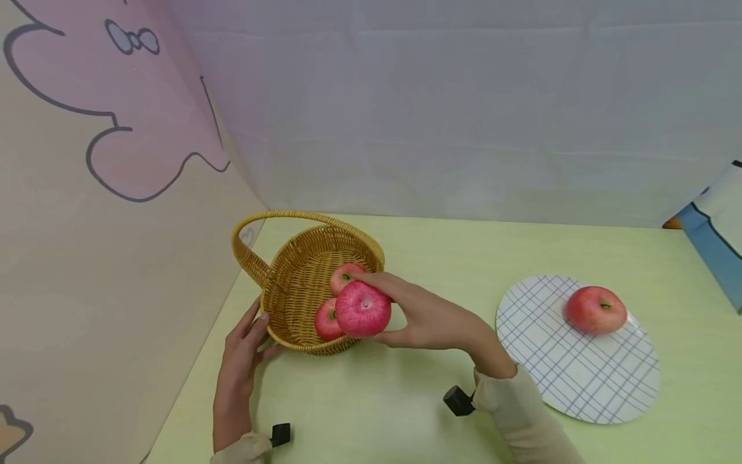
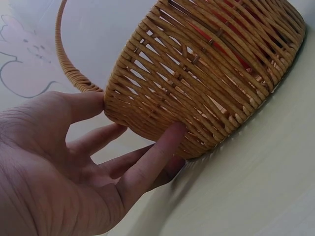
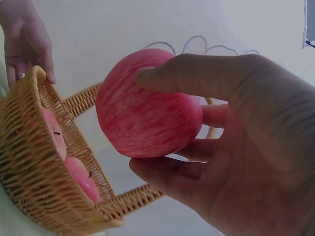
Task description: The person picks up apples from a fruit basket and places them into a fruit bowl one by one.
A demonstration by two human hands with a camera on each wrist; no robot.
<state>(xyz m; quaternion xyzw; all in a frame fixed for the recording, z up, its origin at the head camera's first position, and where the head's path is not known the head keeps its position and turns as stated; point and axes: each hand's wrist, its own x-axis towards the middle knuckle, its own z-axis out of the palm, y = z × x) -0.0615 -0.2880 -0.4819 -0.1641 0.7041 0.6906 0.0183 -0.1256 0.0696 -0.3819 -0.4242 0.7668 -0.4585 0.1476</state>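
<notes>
A red apple (image 1: 363, 309) is held by my right hand (image 1: 431, 316) above the right part of a wicker basket (image 1: 284, 287). In the right wrist view, the thumb lies across the near side of this apple (image 3: 147, 108) and the fingers support it from the other side. Two more apples, one red apple (image 1: 346, 277) and another (image 1: 327, 320) partly hidden by the held one, lie inside the basket. My left hand (image 1: 239, 361) rests against the basket's left outer side. Its spread fingers touch the woven wall (image 2: 167, 83) in the left wrist view.
On the right stands a white checked plate (image 1: 556, 367) bearing a red apple (image 1: 597, 310). The basket's tall handle (image 1: 243, 248) arches over its left and back side. A pale wall (image 1: 464, 129) rises behind the table, and another wall (image 1: 145, 270) borders it on the left.
</notes>
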